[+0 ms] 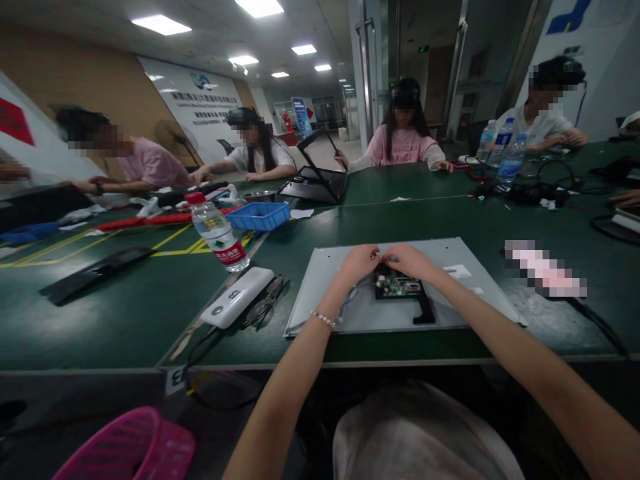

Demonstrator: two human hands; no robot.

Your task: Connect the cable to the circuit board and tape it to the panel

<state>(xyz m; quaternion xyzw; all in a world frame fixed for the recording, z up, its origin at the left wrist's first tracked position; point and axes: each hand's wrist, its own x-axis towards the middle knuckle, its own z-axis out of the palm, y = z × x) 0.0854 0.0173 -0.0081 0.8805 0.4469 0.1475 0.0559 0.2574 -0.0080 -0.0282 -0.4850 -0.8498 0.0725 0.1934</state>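
Note:
A flat grey panel (pixel 320 287) lies on the green table in front of me. Near its middle sits a green circuit board (pixel 400 287) in a black frame (pixel 426 312) with an arm reaching toward the panel's near edge. My left hand (pixel 361 262) is at the far left corner of the board, its fingers pinched together. Close beside it, my right hand (pixel 407 259) bends over the board's far edge, fingers also closed. What the fingertips grip is too small and partly hidden. Thin wires (pixel 350 297) run under my left wrist.
On the left are a white power bank (pixel 237 298), glasses (pixel 267 303), a water bottle (pixel 220 233), a blue tray (pixel 260 215) and a black strip (pixel 95 273). A phone-like object (pixel 545 268) with a cable lies right. Several people sit across the table; a pink basket (pixel 165 440) stands below.

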